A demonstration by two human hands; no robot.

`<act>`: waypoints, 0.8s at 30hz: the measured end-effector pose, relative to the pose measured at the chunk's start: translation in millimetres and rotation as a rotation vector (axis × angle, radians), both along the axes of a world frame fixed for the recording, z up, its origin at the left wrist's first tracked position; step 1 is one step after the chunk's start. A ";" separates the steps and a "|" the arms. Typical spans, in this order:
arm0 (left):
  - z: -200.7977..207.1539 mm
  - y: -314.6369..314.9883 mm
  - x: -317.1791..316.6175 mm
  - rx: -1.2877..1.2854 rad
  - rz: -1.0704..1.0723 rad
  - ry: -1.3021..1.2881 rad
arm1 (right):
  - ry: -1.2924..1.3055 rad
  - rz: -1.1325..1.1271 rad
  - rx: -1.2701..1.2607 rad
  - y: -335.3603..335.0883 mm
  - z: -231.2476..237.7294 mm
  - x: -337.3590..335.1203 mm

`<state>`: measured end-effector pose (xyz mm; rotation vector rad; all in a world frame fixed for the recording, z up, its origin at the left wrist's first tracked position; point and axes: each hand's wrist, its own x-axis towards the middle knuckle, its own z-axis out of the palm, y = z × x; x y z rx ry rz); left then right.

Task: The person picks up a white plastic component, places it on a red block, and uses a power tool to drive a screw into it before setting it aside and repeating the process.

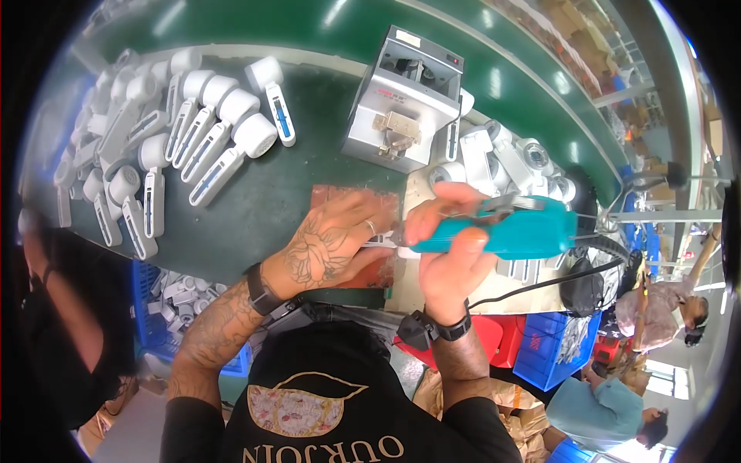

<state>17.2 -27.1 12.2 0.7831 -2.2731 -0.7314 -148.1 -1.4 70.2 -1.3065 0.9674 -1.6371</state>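
Black shirt (370, 390) cloth is filling the lower middle, nearest the camera, and both forearms are reaching up past it toward the green table (258, 239). Between the two hands, a small white part (380, 241) is lying over the reddish mat (378, 276), mostly hidden by fingers. The left hand (332, 243) is the nearer one: it is coming in from the part's left, with thumb and bent fingers closing round it, though blur is hiding the fingertips. The right hand (455, 262) is wrapping round a teal driver (532, 231), gripping it near the nose. That driver is lying nearly level, its long axis running left to right, its nose pointing left at the part and its cable (540, 287) trailing below. Whether the tip is touching or stopping just short, I cannot tell; the part's long axis seems to be running the same way, but too little is showing. Beyond the hands a grey machine (394, 108) is standing, with white units (224, 158) lying in clusters to its left and right.
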 end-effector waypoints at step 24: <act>-10.7 -6.9 0.2 -0.074 0.084 0.019 | 0.213 -0.130 -0.063 -99.6 0.2 13.8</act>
